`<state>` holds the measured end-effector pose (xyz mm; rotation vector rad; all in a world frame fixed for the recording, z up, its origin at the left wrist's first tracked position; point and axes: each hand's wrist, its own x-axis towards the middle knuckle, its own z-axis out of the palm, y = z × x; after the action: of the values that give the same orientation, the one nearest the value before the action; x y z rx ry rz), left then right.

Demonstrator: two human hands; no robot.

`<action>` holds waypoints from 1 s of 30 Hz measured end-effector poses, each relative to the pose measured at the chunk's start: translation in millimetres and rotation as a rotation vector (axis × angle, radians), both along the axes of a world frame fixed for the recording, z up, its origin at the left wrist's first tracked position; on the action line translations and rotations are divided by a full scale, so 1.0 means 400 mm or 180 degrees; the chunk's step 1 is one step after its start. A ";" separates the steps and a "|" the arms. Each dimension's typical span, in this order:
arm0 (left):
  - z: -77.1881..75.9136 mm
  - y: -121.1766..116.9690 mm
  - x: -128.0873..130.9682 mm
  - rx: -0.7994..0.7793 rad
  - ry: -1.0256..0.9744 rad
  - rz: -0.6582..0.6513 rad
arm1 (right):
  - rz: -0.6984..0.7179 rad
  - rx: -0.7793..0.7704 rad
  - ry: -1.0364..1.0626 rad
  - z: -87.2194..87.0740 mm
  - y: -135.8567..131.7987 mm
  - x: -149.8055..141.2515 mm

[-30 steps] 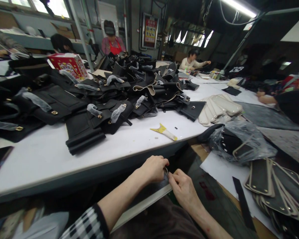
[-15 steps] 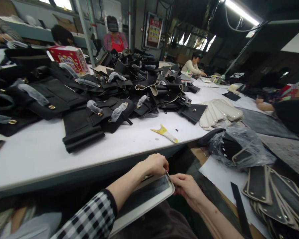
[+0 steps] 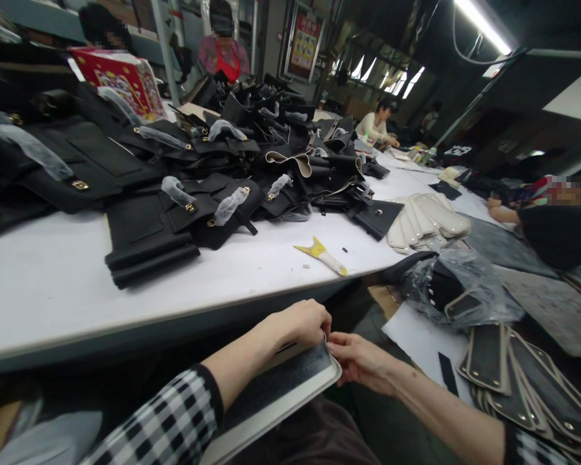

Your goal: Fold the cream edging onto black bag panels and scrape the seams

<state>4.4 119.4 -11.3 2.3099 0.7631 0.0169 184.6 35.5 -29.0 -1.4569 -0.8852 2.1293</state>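
Note:
On my lap lies a dark bag panel (image 3: 290, 371) with a pale border, its rounded corner pointing right. My left hand (image 3: 304, 323) is curled closed over the panel's far edge close to that corner; its fingertips are partly hidden. My right hand (image 3: 361, 363) pinches the same corner from the right, thumb on top, the other fingers curled beneath. The two hands nearly touch. Whether a smaller part sits between the fingertips cannot be made out.
Black handbags (image 3: 150, 226) with wrapped handles are heaped on the white table (image 3: 252, 268). A yellow-and-white tool (image 3: 322, 255) lies near its edge. Stacked dark panels (image 3: 489, 358), a plastic bag (image 3: 469, 284) and pale panels (image 3: 426, 219) are on the right. Co-workers sit around the table.
My right hand has turned from a raised fist to a lower, flatter pinch at the corner. More of the panel's dark face and corner shows. My left hand has stayed nearly in place.

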 end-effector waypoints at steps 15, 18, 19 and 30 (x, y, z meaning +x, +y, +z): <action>0.005 0.021 0.003 -0.0295 0.0156 0.0085 | 0.0440 -0.0019 -0.0839 0.022 0.053 -0.020; 0.006 0.019 0.018 -0.0347 0.0333 0.0183 | 0.0338 0.0128 -0.0735 0.018 0.034 -0.020; 0.006 0.017 0.024 -0.0344 0.0387 0.0206 | 0.0315 0.0180 -0.0686 0.017 0.027 -0.020; 0.027 -0.011 0.038 -0.0340 0.0695 0.0352 | 0.0959 0.0454 -0.0682 0.010 0.042 0.010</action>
<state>19.7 114.9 -0.3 2.1884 0.9770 -0.2244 188.7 52.2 -24.9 -1.5808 -1.3843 2.0858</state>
